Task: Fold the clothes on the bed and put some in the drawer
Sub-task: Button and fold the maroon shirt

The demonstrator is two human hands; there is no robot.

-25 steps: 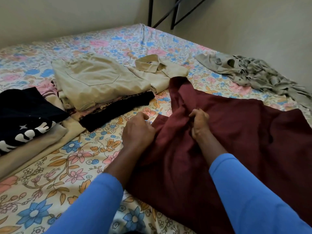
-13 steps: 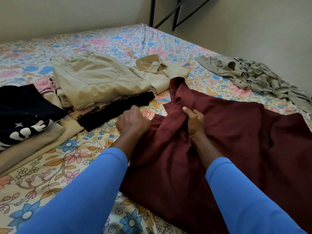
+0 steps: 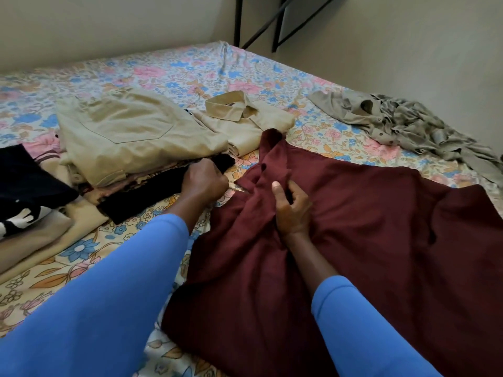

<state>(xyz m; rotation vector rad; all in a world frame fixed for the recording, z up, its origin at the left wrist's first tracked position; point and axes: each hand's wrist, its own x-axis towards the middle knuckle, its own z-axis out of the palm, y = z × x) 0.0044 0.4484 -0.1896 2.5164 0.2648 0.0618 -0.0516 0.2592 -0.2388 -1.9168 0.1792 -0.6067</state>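
A maroon shirt lies spread over the right half of the floral bed, its collar end pointing away from me. My right hand pinches a fold of maroon cloth near the collar, thumb raised. My left hand has its fingers curled at the shirt's left edge, beside the black garment; what it grips is hidden. A folded beige shirt tops a stack at left, and a folded beige collared shirt lies behind the maroon one.
A crumpled grey-olive garment lies unfolded at the bed's far right. A black printed garment on beige cloth sits at the left edge. Walls bound the bed behind and to the right, with a black metal frame in the corner. No drawer is visible.
Both hands have moved away from me along the maroon shirt toward its collar. The left hand has also shifted leftward to the edge of the black garment.
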